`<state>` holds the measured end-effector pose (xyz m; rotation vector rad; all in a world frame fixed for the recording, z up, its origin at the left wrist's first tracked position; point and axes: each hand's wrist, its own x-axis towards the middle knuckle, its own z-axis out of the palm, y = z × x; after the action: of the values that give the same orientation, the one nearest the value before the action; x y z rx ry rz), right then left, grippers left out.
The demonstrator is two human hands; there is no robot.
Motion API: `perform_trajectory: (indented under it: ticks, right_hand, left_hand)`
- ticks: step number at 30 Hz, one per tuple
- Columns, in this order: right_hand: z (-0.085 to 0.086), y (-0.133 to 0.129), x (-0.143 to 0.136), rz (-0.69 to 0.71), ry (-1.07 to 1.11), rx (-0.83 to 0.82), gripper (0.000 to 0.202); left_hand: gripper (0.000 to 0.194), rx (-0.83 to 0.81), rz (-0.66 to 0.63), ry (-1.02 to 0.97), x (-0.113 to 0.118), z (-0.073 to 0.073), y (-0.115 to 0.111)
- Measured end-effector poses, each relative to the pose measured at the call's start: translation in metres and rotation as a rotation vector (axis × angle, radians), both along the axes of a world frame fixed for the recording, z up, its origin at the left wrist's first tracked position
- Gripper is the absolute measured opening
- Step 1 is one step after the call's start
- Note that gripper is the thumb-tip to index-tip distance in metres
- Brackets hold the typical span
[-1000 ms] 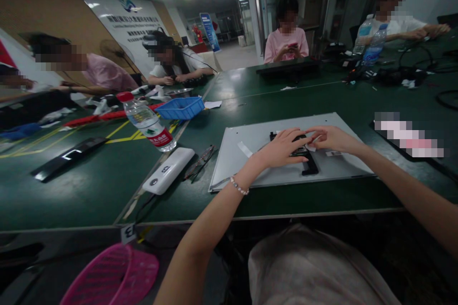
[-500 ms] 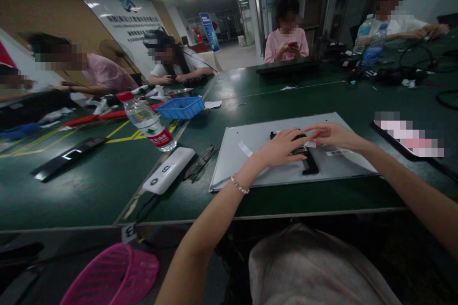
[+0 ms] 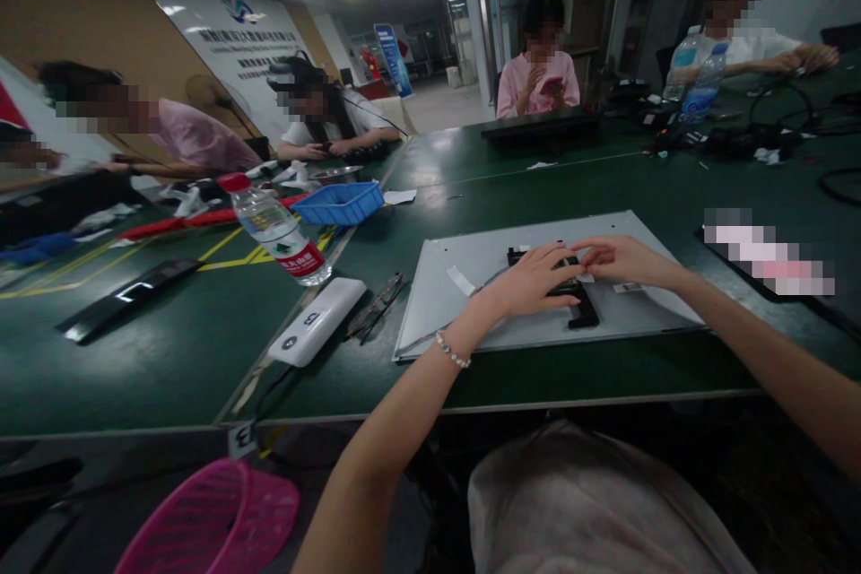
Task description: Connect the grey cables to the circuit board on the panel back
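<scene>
A black bracket-like part (image 3: 584,312) lies on a light grey panel (image 3: 444,323) in front of me. My left hand (image 3: 534,280) rests over the part with its fingers spread, covering much of it. From the right, my right hand (image 3: 609,258) reaches to the same part, its thumb and fingers bent together near my left fingertips; what they pinch is too small to make out. A white strip (image 3: 461,281) lies on the panel left of my left hand, and a small label (image 3: 628,287) sits below my right hand.
Left of the panel are glasses (image 3: 377,307), a white power bank (image 3: 318,321), a water bottle (image 3: 282,238) and a blue tray (image 3: 342,204). A phone (image 3: 760,265) lies to the right. Several people sit around the green table (image 3: 471,188). A pink basket (image 3: 269,502) stands below.
My right fingers have drawn in closer together and shifted slightly at the part. The white piece by them shows less. My left hand has barely moved. The person opposite has raised a hand from their phone.
</scene>
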<state>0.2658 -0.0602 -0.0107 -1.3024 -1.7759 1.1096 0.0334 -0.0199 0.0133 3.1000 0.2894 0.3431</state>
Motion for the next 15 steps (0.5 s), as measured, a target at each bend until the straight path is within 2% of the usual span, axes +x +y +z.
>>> perform_trajectory:
  ticks: [5,15]
  right_hand:
    - [-0.004,0.0043,0.0015,0.034,-0.068,0.052,0.048]
    - [-0.0091,0.006,0.0019,0.006,-0.198,0.168,0.048]
  left_hand:
    - [0.043,-0.01,0.017,0.038,0.0002,0.0003,-0.0006]
    - [0.042,-0.003,0.012,0.035,0.0004,0.0002,-0.0033]
